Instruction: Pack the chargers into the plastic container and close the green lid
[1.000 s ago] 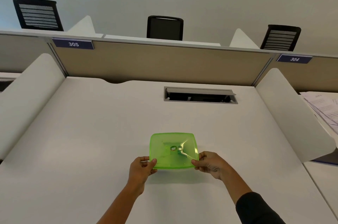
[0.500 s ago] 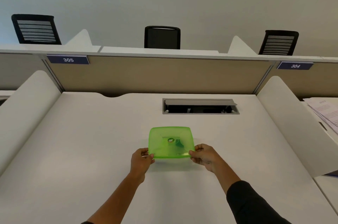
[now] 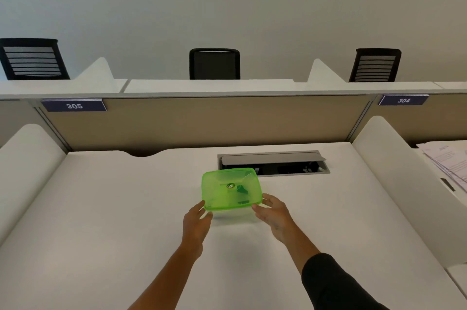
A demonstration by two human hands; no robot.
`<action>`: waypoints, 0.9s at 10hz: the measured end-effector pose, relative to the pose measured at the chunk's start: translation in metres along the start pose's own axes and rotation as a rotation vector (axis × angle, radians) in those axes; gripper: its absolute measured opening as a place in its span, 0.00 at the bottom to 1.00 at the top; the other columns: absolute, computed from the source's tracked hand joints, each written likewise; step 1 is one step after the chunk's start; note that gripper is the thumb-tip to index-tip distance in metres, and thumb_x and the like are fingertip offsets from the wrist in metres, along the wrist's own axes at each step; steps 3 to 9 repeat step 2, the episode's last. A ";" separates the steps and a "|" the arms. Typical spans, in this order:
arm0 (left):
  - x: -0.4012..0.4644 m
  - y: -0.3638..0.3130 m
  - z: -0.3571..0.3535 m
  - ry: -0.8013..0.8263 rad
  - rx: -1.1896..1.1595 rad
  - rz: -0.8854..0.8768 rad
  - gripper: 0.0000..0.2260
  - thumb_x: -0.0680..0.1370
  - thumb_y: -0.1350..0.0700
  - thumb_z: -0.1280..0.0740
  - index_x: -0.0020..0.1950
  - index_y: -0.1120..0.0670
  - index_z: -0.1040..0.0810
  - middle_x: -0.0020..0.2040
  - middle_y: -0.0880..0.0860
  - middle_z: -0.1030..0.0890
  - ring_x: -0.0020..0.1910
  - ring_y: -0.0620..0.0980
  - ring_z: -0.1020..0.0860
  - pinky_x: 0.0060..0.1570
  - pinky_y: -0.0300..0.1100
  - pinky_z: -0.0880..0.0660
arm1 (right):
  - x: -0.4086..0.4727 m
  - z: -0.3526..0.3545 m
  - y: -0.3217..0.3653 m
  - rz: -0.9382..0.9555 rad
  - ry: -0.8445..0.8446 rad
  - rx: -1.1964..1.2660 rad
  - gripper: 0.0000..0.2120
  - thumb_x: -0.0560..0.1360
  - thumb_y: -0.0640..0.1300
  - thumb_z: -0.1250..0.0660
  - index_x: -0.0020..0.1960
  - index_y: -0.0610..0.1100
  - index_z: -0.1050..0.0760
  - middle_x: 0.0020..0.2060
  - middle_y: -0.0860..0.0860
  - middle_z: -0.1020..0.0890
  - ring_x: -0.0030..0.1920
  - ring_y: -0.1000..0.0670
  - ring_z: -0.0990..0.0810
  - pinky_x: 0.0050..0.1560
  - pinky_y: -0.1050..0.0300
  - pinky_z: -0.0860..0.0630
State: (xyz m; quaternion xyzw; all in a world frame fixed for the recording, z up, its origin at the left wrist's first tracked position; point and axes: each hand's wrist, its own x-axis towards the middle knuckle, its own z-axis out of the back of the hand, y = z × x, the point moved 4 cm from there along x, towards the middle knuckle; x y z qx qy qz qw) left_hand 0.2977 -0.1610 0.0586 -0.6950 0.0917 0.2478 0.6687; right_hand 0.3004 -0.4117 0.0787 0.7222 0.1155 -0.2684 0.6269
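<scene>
My left hand [image 3: 195, 223] is at the near left corner of the green lid [image 3: 231, 189]. My fingers there are loose and a little spread, and my thumb touches the lid's rim. I cannot tell if that hand is really gripping or only resting against it.

My right hand [image 3: 274, 215] is at the near right corner of the lid. Its fingers are open and relaxed, and my thumb tip sits right by the rim. I cannot tell if it presses on the lid.

The green lid sits on top of the plastic container [image 3: 233, 212]. Only a thin see-through strip of the container shows under the lid's near edge. Through the lid I can see some dark shapes inside, but they are too blurry to name. A small round sticker [image 3: 230, 186] is in the middle of the lid.

The box stands on the white table [image 3: 101, 221], about in the middle between the left and right edges, closer to the far edge than to me. Its far right corner sits just in front of the grey cable slot [image 3: 274, 163] in the table.

A brown wall [image 3: 202, 122] runs along the far edge, with number signs on it. Some papers [image 3: 447, 158] lie on the next desk, past the right edge. My right arm has a black sleeve [image 3: 333, 284].
</scene>
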 end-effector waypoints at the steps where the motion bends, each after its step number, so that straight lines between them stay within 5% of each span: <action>1: 0.001 0.003 0.002 0.013 0.005 -0.028 0.27 0.79 0.62 0.28 0.78 0.53 0.26 0.74 0.56 0.22 0.73 0.55 0.23 0.68 0.50 0.24 | 0.000 -0.002 -0.007 0.009 0.002 -0.075 0.36 0.75 0.35 0.22 0.79 0.42 0.32 0.74 0.42 0.26 0.72 0.40 0.23 0.73 0.39 0.24; 2: -0.011 0.010 0.005 -0.020 0.111 -0.059 0.29 0.79 0.58 0.26 0.79 0.53 0.29 0.76 0.56 0.24 0.74 0.55 0.24 0.70 0.52 0.24 | -0.014 -0.006 -0.014 0.024 -0.051 -0.330 0.39 0.76 0.44 0.22 0.82 0.44 0.38 0.77 0.44 0.29 0.74 0.44 0.25 0.74 0.45 0.25; 9: -0.011 0.010 0.005 -0.020 0.111 -0.059 0.29 0.79 0.58 0.26 0.79 0.53 0.29 0.76 0.56 0.24 0.74 0.55 0.24 0.70 0.52 0.24 | -0.014 -0.006 -0.014 0.024 -0.051 -0.330 0.39 0.76 0.44 0.22 0.82 0.44 0.38 0.77 0.44 0.29 0.74 0.44 0.25 0.74 0.45 0.25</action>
